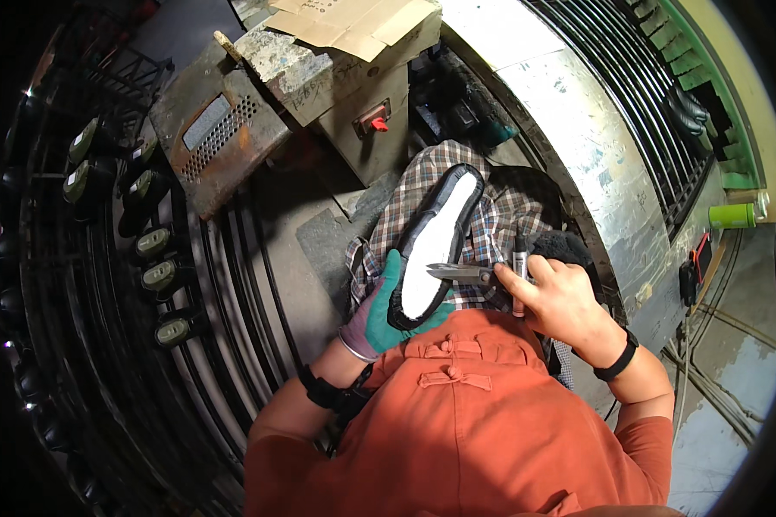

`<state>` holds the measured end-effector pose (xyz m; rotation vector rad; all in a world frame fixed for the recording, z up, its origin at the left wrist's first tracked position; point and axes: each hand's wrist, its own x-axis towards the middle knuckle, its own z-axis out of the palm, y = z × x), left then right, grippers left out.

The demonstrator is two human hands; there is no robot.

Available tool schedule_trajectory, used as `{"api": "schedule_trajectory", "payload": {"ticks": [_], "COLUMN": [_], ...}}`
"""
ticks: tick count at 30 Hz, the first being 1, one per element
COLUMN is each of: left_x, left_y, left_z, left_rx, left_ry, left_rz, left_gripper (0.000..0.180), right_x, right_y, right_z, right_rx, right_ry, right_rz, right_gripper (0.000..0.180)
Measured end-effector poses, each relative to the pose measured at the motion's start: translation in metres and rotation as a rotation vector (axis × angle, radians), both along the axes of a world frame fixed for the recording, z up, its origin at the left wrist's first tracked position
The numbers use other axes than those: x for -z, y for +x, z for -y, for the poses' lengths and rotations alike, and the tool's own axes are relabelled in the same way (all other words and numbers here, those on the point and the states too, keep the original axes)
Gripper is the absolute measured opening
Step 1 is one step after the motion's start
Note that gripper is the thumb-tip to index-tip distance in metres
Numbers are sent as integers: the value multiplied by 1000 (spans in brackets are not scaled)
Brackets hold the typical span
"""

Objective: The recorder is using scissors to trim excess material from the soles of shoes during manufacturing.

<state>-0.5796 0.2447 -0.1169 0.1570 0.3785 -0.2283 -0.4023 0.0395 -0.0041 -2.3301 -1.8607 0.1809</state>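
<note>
A black shoe upper [444, 207] with a white bottom rests over my lap, bottom side up, its long axis tilted away to the right. My left hand [383, 314], in a green and purple glove, wraps round its near end. From my right hand [560, 302], which is bare, a pair of grey metal scissors [463, 273] points left across the white bottom; the fingers hide the handles. Whether the blades touch the surface I cannot tell. Beside the right fingers stands a silver tube with a dark top [519, 280]; whether it is held is unclear.
Plaid cloth [422, 177] covers my lap. Ahead stand a worn metal box with a red switch [377, 123] and a perforated plate [220, 133]. Racks with several dark shoe lasts [159, 274] line the left. On the right run a metal bench [569, 103] and a roller bed [629, 95].
</note>
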Motion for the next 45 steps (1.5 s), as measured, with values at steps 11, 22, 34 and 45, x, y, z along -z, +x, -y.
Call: {"api": "schedule_trajectory", "payload": {"ticks": [11,22,34,45], "left_x": [0,-16,-15,-43], "left_y": [-3,5,11,-1], "left_z": [3,9,4,-60], "left_rx": [-59,-114,-57,103], "left_ry": [-107,-13,88,1595], "left_rz": [-38,-15,-81,201], "left_gripper": [74,72,72,78], "right_x": [70,11,81,103], "right_y": [-19,-18,-23,15], "right_z": [-1,6,-3,12], "right_rx": [557,28,487,1009], "right_ry": [179,55,494,770], "right_rz": [-1204,-54,-1170,-2494], "right_gripper": [46,59,47,30]}}
